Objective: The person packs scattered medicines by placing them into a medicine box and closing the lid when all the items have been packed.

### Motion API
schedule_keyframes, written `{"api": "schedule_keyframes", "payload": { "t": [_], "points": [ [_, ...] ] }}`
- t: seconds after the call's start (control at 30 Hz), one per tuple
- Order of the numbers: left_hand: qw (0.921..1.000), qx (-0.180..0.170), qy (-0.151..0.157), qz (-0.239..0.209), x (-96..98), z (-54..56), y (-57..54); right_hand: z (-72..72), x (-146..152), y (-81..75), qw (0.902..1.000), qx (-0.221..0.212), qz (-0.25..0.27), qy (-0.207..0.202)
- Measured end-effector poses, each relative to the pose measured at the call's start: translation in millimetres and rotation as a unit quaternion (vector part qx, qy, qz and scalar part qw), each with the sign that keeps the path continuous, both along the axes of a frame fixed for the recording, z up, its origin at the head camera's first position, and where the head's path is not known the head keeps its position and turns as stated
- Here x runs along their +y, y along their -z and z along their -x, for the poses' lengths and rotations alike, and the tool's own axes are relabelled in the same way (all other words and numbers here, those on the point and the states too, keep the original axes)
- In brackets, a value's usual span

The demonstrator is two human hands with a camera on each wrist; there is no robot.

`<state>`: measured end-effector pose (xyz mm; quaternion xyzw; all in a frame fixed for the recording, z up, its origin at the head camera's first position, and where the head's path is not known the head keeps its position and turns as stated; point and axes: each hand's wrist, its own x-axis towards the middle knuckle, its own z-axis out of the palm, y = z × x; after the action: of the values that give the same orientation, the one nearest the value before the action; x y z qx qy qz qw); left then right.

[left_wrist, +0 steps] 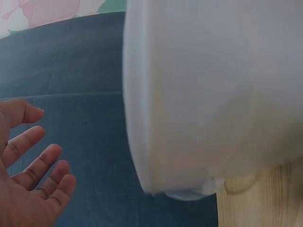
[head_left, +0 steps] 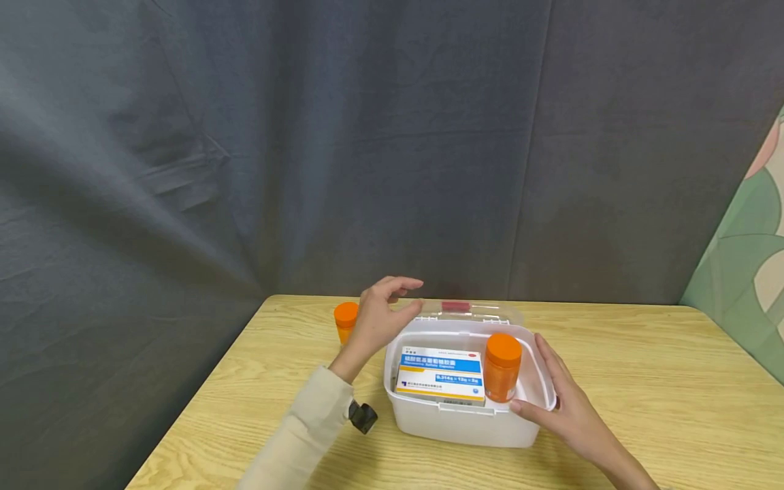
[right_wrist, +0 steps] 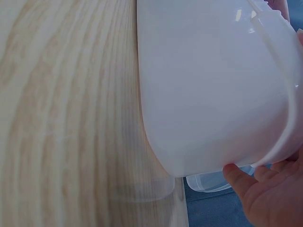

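In the head view a white plastic box [head_left: 459, 425] stands on the table, its clear lid [head_left: 502, 314] folded back behind it. Inside lie a blue-and-white medicine box [head_left: 437, 378] and an orange pill bottle [head_left: 501, 371]. My right hand [head_left: 566, 401] holds the box's right end, thumb over the rim and fingers along the outer wall; the right wrist view shows fingertips [right_wrist: 233, 171] touching that wall. Above the box's back left corner hovers my left hand [head_left: 380, 320], holding nothing. The left wrist view shows its fingers [left_wrist: 40, 168] loosely bent, apart from the box wall [left_wrist: 199, 94].
A second orange pill bottle [head_left: 346, 321] stands on the table left of the box, partly hidden by my left hand. The wooden table [head_left: 625, 381] ends at a dark grey curtain [head_left: 398, 150]. A black wrist device [head_left: 363, 416] sits beside the left sleeve.
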<state>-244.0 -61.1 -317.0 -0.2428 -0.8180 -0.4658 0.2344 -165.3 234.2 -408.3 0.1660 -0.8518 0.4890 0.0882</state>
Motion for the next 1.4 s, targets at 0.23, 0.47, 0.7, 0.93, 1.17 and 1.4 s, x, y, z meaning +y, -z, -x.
{"api": "schedule_keyframes", "payload": {
  "t": [0.23,0.47,0.7,0.93,1.17,1.4],
  "points": [
    [0.9994,0.013,-0.029,-0.013,-16.3,-0.1,2.9,0.0,-1,0.9,1.0000,0.003,0.003,-0.003],
    [0.9981,-0.008,-0.059,-0.016,-33.5,1.0,9.2,0.2,-2,1.4,1.0000,0.006,0.006,-0.002],
    [0.9970,-0.005,-0.077,0.000,-45.0,1.6,16.1,-1.8,-1,2.3,0.9999,0.014,0.006,-0.001],
    [0.9958,-0.016,-0.090,-0.011,-56.8,2.4,18.9,-2.6,0,0.2,1.0000,0.001,0.001,0.005],
    [0.9939,-0.034,-0.104,-0.018,-64.7,4.2,19.1,-2.4,0,-0.6,1.0000,-0.005,0.000,0.007],
    [0.9902,-0.049,-0.130,-0.008,-71.2,5.0,21.7,-2.2,-1,-0.1,1.0000,-0.002,0.004,0.003]
  ]
}}
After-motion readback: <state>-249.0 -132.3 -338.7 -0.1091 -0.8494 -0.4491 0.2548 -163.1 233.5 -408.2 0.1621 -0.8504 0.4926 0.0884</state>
